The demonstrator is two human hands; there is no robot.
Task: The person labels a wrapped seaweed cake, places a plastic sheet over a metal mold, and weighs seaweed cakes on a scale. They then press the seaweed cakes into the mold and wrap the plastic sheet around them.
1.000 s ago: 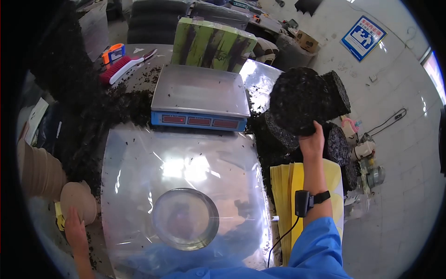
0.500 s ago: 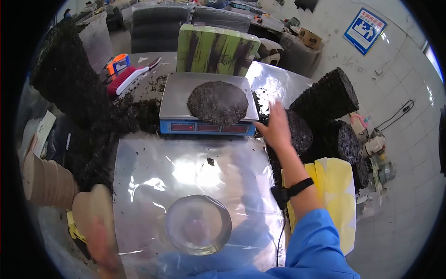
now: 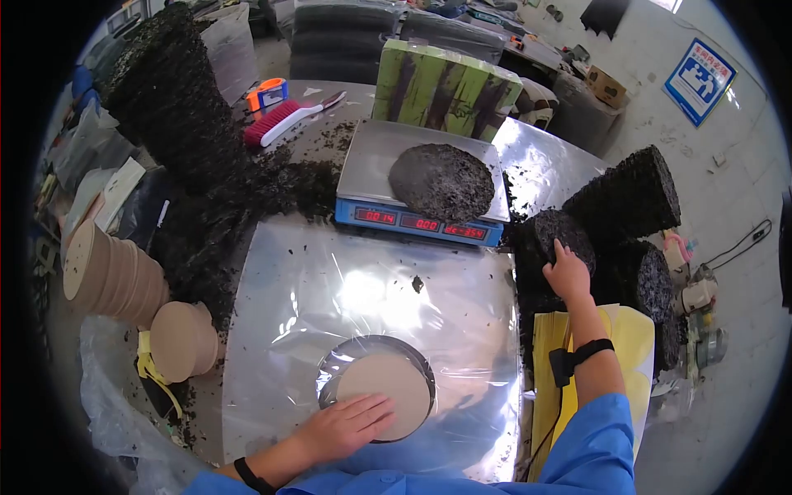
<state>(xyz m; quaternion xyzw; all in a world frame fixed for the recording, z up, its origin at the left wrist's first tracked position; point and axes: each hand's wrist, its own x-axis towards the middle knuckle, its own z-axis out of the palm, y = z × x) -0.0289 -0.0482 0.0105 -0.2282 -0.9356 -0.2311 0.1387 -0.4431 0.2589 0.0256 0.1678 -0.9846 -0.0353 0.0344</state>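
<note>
My left hand (image 3: pixel 351 427) lies flat, fingers stretched out, on a tan cardboard disc (image 3: pixel 386 379). The disc sits within a round hollow (image 3: pixel 330 360) in the shiny sheet, off-centre, with a dark crescent showing at its upper left. At the right, my right hand (image 3: pixel 569 275) touches the top of a stack of dark round seaweed-like cakes (image 3: pixel 554 231), index finger extended and thumb apart; its other fingers are partly hidden. A single dark cake (image 3: pixel 441 181) rests on the blue scale (image 3: pixel 351 212), whose red digits are lit.
Stacks of tan discs (image 3: pixel 111 276) and a shorter pile (image 3: pixel 181 342) stand at the left. A tall dark stack (image 3: pixel 177 91) rises behind them. Yellow sheets (image 3: pixel 631 355) lie under my right forearm. A red brush (image 3: pixel 280 122), orange tape (image 3: pixel 266 95) and green box (image 3: pixel 445 87) are at the back.
My left hand has come from the disc pile at the left to the round hollow, bringing a tan disc. My right hand has moved from beside the scale onto the dark stack. The view has shifted.
</note>
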